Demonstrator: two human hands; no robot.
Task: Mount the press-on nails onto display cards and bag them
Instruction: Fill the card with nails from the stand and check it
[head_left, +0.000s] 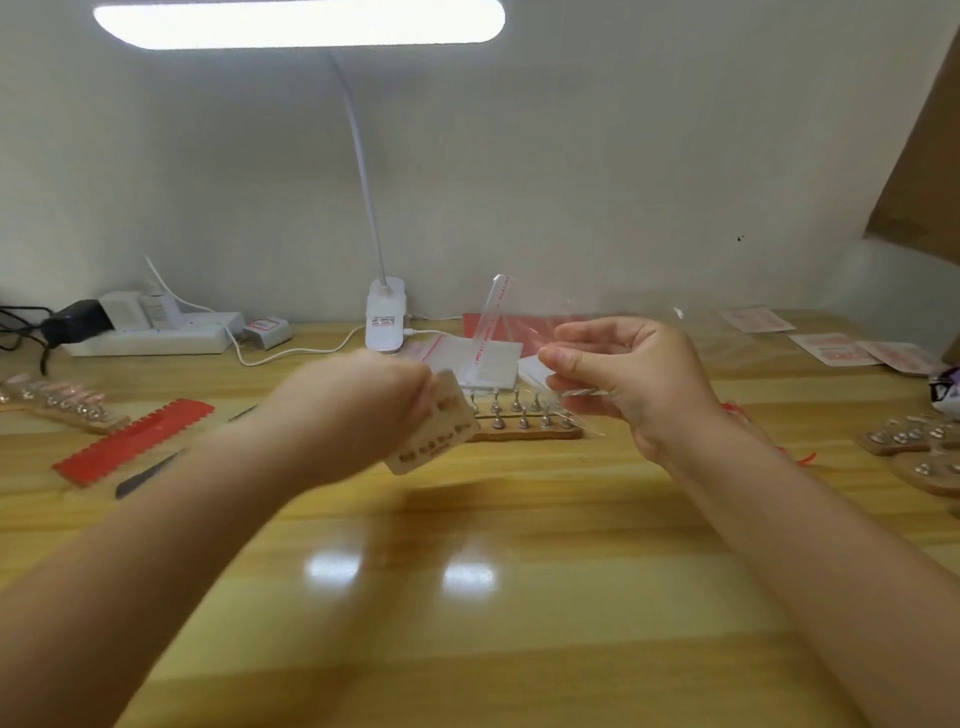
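While both bare forearms reach over a glossy yellow wooden table (519, 597), the blurred left hand (358, 410) grips a small pale rectangular display card (441, 434) carrying rows of press-on nails, held above the tabletop. The right hand (628, 374), just beside it, pinches a clear plastic bag with a red-printed sealing strip (488, 327), its mouth facing the card. Behind the hands sits a wooden stand of small metal nail pegs (524, 418), a white clip-on desk lamp (384, 317), and to the left a red comb-edged plastic strip (135, 441).
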